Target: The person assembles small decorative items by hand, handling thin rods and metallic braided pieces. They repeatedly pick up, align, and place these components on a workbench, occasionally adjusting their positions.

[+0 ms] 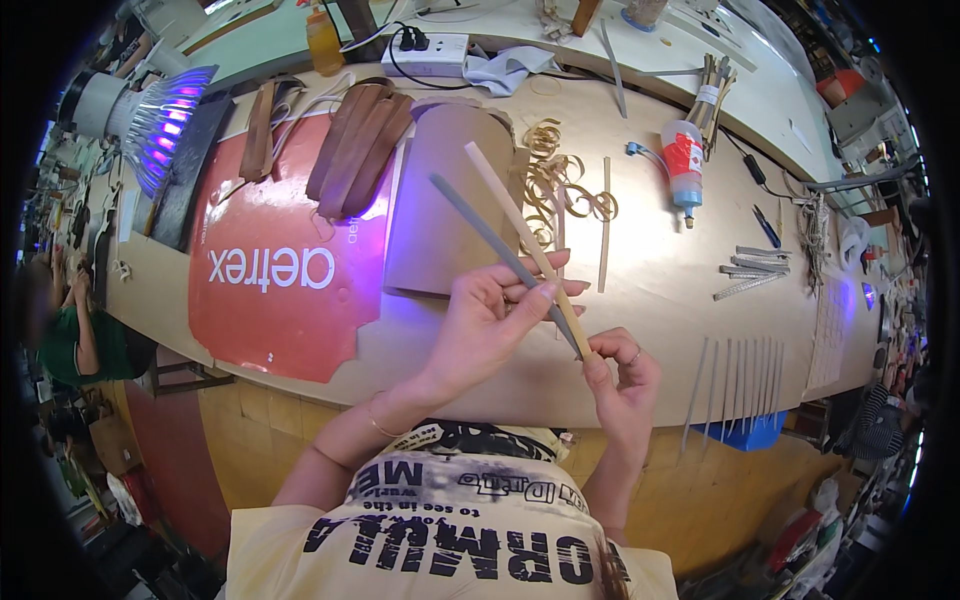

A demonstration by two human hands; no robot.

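My left hand (490,315) is closed around two narrow strips that cross between its thumb and fingers. One is a grey strip (465,208), reaching up and to the left; the other is a tan strip (490,180) lying beside and over it. At the lower ends of the strips, the thumb and fingers of my right hand (622,372) pinch the tan strip's end. The grey strip's lower end comes close to those fingertips. Behind the strips lies a brown sheet (432,215) with a rounded top, and curled tan offcuts (545,185) are heaped to its right.
Left on the table are a red board (270,310), brown leather straps (355,150) and a lit lamp (170,130). To the right, a bottle (683,160) lies near pliers (767,228) and several grey strips (740,370) along the front edge. Another person (85,335) sits far left.
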